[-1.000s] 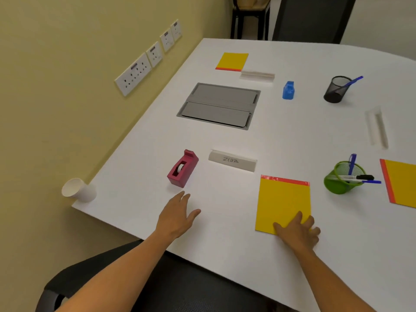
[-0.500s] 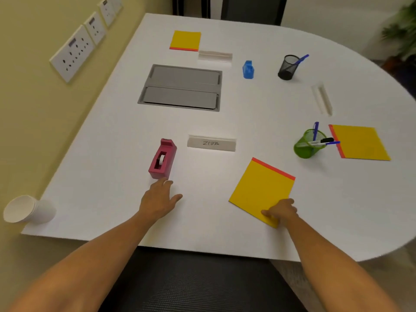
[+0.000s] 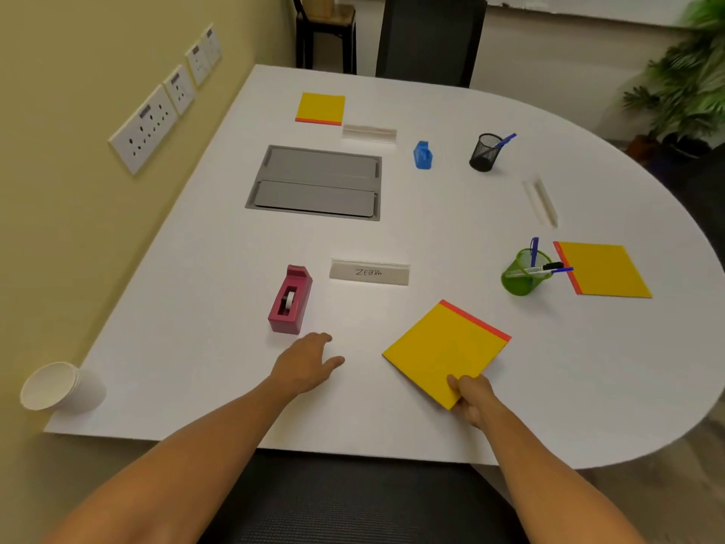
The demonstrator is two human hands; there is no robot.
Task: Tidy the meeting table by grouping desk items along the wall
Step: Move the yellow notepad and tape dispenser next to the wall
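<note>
Fingers [image 3: 457, 386] — on yellow pad [image 3: 443, 351] corner

We see a white tabletop [image 3: 431, 237] against a pale yellow-green wall [image 3: 78, 111]. At twelve o'clock sits a grey recessed metal panel [image 3: 314, 182]. Three yellow square notepads with orange-red edge strips lie at eleven [image 3: 321, 108], three [image 3: 604, 270] and five o'clock [image 3: 443, 353]. The magenta plastic tape dispenser [image 3: 290, 300] holds a white roll. We also make out a small blue plastic object [image 3: 423, 155], possibly a sharpener, a black mesh pen cup [image 3: 485, 153] and a green translucent pen cup [image 3: 523, 274].
</note>
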